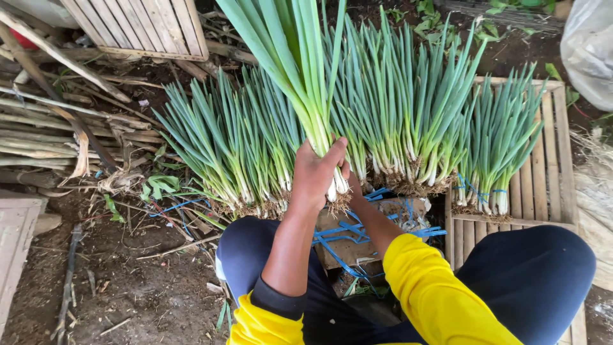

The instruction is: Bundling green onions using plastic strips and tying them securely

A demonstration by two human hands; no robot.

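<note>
Sticks (57, 128): dry, pale, split cane lies in a loose stack on the ground at far left, out of my way.

Soil (140, 287): dark, crumbly ground with scraps of leaf and blue twine on it.

Left bunches (223, 153): green onions lie fanned on the ground, roots toward me and leaves away, so I judge the root ends are kept within reach.

Left hand (316, 172): my fingers are wrapped tight round the bunch (300, 70) at its white stems, just above the roots. I hold it upright between my knees; the long, flat, smooth leaves rise out of the top of the view.

Right hand (354, 185): it sits behind the bunch, mostly hidden, touching the stems near the roots. I cannot tell whether it is closed.

Twine (357, 233): thin blue plastic strips lie tangled on a brown block between my legs, right under my hands.

Middle bunches (408, 108): a dense row with pale stems, hairy muddy roots and upright green tips.

Right bunches (498, 147): tied with blue twine, they rest on a slatted wooden pallet (549, 160), probably to keep them off the dirt.

Sack (590, 45): crinkled whitish plastic at the upper right corner.
</note>
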